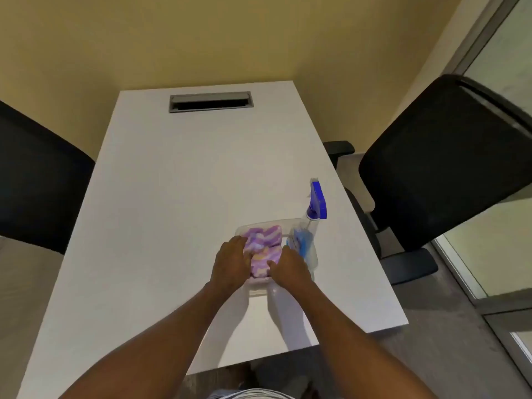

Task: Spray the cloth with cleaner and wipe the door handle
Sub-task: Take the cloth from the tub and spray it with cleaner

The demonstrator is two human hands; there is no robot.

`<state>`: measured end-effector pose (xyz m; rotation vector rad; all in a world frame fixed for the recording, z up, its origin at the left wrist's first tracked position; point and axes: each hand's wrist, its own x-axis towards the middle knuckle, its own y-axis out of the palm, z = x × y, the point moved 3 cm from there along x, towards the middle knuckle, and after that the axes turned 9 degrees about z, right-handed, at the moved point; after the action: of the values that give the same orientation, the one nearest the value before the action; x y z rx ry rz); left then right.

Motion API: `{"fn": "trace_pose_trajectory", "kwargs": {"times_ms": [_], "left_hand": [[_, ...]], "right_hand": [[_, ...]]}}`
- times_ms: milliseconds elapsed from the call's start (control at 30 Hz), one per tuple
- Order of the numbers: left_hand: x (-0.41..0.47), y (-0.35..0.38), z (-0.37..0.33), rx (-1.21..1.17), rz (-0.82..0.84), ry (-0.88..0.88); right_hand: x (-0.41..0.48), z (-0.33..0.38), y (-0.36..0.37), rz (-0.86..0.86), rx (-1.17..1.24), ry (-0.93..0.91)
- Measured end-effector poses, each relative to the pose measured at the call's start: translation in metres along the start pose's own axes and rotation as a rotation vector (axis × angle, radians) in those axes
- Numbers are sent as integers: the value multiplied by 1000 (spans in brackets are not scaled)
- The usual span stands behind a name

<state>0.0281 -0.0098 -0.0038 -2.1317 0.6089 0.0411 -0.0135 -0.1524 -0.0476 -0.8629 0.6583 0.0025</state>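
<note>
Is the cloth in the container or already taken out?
In. The purple cloth sits bunched inside the clear container, with the left hand and right hand on it.

A plain white rectangular worktop (178, 197) runs lengthwise away from the viewer, its smooth matte surface mostly bare. Set flush into its far end is a long grey metal cable slot (210, 101) with a dark opening. Well nearer than that slot and off toward the right edge stands a clear plastic rectangular tub (260, 287), resting directly on the surface. On the side of the tub away from the slot, the surface carries soft shadows reaching toward the near edge. The right-hand near corner of the worktop lies well beyond the tub.
</note>
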Motion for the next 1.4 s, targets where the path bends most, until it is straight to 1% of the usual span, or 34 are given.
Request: {"fn": "trace_pose_trajectory", "kwargs": {"times_ms": [100,167,233,367,433,533,633,767,900,1000,1100,1200,1300,1400], "left_hand": [[7,-3,8,53,47,15],[9,-5,13,58,120,11],[7,-7,11,21,149,28],[11,-10,16,-101,198,50],[15,-7,20,-191,201,27],[21,-2,27,-270,175,-30],[28,2,30,-274,154,-40],[29,4,33,-261,159,-45],[30,4,35,-263,163,-25],[30,4,35,-300,160,-14],[31,-1,35,-330,47,-9],[29,-12,38,-405,-61,-58],[30,-17,51,-575,-91,-195],[28,-21,60,-822,-89,-294]], "right_hand": [[13,6,9,49,-27,43],[15,12,7,90,-71,110],[19,12,6,134,-102,155],[40,15,13,264,-144,117],[45,19,10,289,-138,128],[53,21,12,254,-148,133],[56,19,15,205,-132,149],[51,22,9,99,-95,163],[36,29,6,40,24,194],[26,33,-1,-26,176,178],[9,40,-9,-79,326,156],[-13,50,-23,-129,417,122],[-38,57,-41,-227,572,54],[-51,62,-48,-237,762,-27]]}}
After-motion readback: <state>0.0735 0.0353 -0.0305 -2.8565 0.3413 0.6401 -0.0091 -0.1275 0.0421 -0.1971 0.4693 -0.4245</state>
